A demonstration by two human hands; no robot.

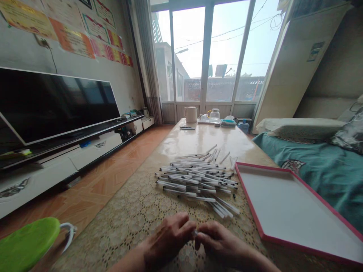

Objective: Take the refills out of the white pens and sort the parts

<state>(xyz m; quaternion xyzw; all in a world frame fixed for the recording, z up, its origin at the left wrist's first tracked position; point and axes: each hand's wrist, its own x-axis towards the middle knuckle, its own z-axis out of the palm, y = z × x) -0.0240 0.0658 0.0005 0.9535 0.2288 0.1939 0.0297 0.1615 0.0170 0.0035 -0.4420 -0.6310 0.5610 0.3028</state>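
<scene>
Close to the near end of the table, my left hand point(172, 234) and my right hand point(218, 238) meet, fingertips almost touching. Both are closed in a pinch around a small whitish piece point(195, 233). Fingers cover most of it, so its kind cannot be made out. Just beyond my hands lies a loose pile of slim white pens point(195, 175), many with black ends. Several of them point towards me at the pile's near right side. A small black piece point(234, 196) lies by the pile's right edge.
A shallow white tray with a pink rim point(251, 204) lies on the right of the patterned tablecloth point(133, 219). At the far end stand a beige jug point(191, 114) and a glass pitcher point(214, 114). A green stool point(31, 241) is at lower left, a teal-covered bed point(320, 162) at right.
</scene>
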